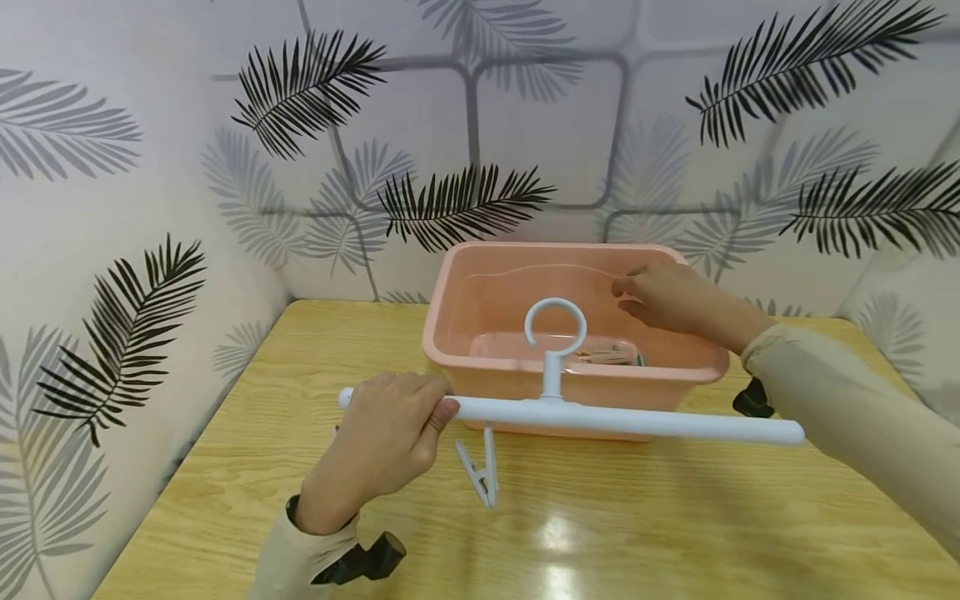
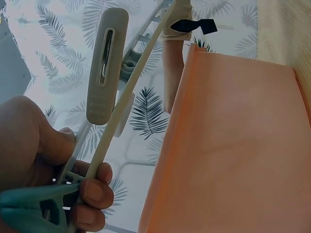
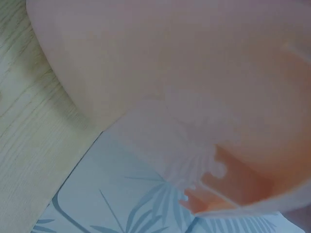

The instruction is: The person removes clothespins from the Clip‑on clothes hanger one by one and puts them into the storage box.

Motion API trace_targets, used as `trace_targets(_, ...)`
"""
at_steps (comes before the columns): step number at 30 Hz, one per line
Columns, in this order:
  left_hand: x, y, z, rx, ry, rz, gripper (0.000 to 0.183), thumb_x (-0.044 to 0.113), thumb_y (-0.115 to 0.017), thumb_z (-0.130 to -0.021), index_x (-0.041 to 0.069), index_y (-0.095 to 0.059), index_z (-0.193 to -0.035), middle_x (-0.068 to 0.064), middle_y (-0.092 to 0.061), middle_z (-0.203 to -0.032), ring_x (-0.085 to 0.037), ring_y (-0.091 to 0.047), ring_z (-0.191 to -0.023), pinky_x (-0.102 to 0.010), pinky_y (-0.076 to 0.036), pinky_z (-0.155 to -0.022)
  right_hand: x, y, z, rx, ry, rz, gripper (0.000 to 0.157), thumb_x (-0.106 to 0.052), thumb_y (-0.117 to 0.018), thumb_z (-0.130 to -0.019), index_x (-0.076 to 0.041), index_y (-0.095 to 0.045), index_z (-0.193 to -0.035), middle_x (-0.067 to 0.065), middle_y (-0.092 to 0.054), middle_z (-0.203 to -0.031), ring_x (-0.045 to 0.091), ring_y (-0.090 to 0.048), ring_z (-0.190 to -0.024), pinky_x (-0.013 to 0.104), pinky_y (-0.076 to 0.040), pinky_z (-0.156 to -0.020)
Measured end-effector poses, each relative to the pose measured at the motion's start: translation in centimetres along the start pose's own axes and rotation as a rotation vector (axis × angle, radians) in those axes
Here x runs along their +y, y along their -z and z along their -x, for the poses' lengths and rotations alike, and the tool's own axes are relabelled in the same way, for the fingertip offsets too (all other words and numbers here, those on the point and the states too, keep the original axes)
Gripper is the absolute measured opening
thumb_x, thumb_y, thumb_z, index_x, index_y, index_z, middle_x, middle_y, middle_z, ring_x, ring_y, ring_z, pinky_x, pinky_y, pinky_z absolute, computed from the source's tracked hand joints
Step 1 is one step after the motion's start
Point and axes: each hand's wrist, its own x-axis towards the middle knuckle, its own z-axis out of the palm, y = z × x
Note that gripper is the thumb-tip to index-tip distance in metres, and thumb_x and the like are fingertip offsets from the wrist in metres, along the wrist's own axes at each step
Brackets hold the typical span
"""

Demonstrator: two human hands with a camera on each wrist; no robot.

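Note:
My left hand grips the left end of a pale clip hanger, its thumb along the front of the bar. The hanger has a round hook on top and is held in front of the basin. A light clothespin hangs from the bar; in the left wrist view a teal clip lies by the fingers and a beige clip hangs farther along. Over the right part of the pink basin, my right hand has loosely bent fingers, with nothing visible in them. Small clothespins lie in the basin.
The basin stands on a wood-grain table close to the back wall. Leaf-patterned covering spans the wall behind and at the left. Dark straps sit on both wrists. In the right wrist view, the basin's outer side fills most of the frame.

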Motion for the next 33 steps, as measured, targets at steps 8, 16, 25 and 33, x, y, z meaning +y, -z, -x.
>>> trace_targets(8,0.1,0.0,-0.3,0.0,-0.001,-0.002,0.024,0.02,-0.056,-0.095,0.016,-0.052,-0.072,0.009,-0.037,-0.058,-0.01,-0.033,-0.049,-0.025,-0.029,-0.047,-0.5,1.6,1.8,0.039,-0.01,-0.067,0.015,-0.005,-0.069,-0.087,0.0,-0.068,-0.101,0.013,-0.068,-0.094,0.027,-0.066,-0.075,0.042,-0.053,-0.066)
trace_targets(16,0.1,0.0,-0.5,-0.001,-0.014,-0.002,0.026,0.019,-0.056,-0.096,0.016,-0.05,-0.071,0.008,-0.035,-0.058,-0.009,-0.031,-0.049,-0.025,-0.028,-0.046,-0.4,2.9,3.9,0.137,-0.008,-0.066,0.014,-0.004,-0.069,-0.087,-0.002,-0.068,-0.1,0.011,-0.069,-0.092,0.023,-0.065,-0.072,0.04,-0.052,-0.063)
trace_targets(25,0.2,-0.1,-0.7,0.005,-0.011,-0.004,0.031,0.018,-0.058,-0.095,0.016,-0.044,-0.067,0.007,-0.032,-0.057,-0.009,-0.027,-0.049,-0.025,-0.026,-0.047,-1.3,4.4,5.2,0.282,0.079,-0.089,0.019,0.0,-0.075,-0.08,-0.004,-0.069,-0.097,0.004,-0.069,-0.087,0.015,-0.063,-0.068,0.036,-0.05,-0.059)
trace_targets(33,0.2,-0.3,-1.0,0.014,-0.023,0.009,0.032,0.019,-0.057,-0.095,0.016,-0.043,-0.066,0.007,-0.031,-0.058,-0.009,-0.027,-0.048,-0.024,-0.025,-0.046,-3.6,5.9,5.6,0.307,0.148,-0.105,0.023,0.002,-0.076,-0.077,-0.004,-0.07,-0.099,0.004,-0.071,-0.091,0.012,-0.063,-0.068,0.033,-0.05,-0.058)
